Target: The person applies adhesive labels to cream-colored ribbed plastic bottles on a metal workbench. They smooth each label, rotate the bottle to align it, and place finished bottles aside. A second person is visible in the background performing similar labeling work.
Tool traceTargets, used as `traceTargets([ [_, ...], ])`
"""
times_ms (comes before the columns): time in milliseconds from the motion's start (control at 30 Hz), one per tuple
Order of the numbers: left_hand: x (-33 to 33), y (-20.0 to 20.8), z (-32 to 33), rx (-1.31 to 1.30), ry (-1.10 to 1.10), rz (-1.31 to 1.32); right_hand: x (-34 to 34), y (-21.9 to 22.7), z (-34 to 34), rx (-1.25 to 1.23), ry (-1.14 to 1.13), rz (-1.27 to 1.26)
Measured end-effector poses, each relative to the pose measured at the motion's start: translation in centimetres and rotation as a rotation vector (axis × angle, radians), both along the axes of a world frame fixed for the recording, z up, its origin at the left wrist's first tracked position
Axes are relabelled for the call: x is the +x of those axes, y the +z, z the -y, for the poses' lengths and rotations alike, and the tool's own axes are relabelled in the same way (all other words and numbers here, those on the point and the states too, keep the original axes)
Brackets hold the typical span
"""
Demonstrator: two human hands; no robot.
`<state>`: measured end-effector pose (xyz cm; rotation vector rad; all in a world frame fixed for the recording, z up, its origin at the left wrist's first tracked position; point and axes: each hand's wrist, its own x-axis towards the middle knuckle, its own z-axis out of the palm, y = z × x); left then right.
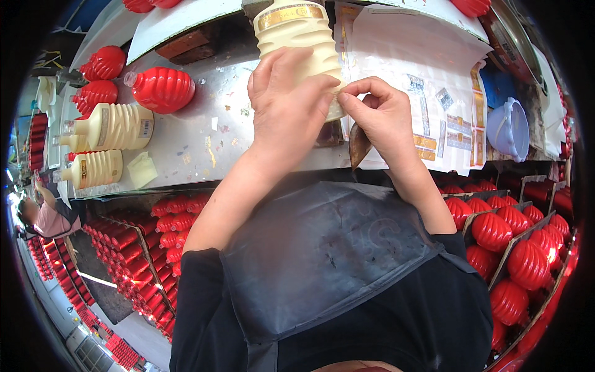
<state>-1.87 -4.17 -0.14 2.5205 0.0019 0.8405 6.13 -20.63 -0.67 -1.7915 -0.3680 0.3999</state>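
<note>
A cream ribbed plastic bottle with a gold label band lies in front of me at the table's middle. Over its lower part, my left hand is closed round it, the thumb reaching toward its right edge. My right hand pinches thumb and forefinger together at that edge, close to the left thumb; anything tiny between the tips is hidden. From under the right fingers a brown, pointed, blade-like tool sticks down, its upper end covered by the hand.
Left on the metal table lie red ribbed bottles and cream bottles. Label sheets cover the right side, beside a light blue basket. Racks of red bottles stand below; another person is far left.
</note>
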Motion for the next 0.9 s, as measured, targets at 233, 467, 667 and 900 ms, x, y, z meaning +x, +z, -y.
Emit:
traceTargets([
  [233,0.0,0.0,0.1,0.013,0.004,-0.007,-0.7,-0.3,-0.3,0.061,0.019,0.322],
  [467,0.2,0.0,0.3,0.006,0.011,0.004,0.5,-0.2,-0.3,0.237,0.130,-0.014],
  [667,0.1,-0.2,0.3,0.021,0.022,-0.004,1.9,1.0,0.2,0.407,0.175,-0.362],
  [900,0.2,-0.4,0.3,0.026,0.028,0.000,0.9,1.6,0.1,-0.042,0.166,-0.220],
])
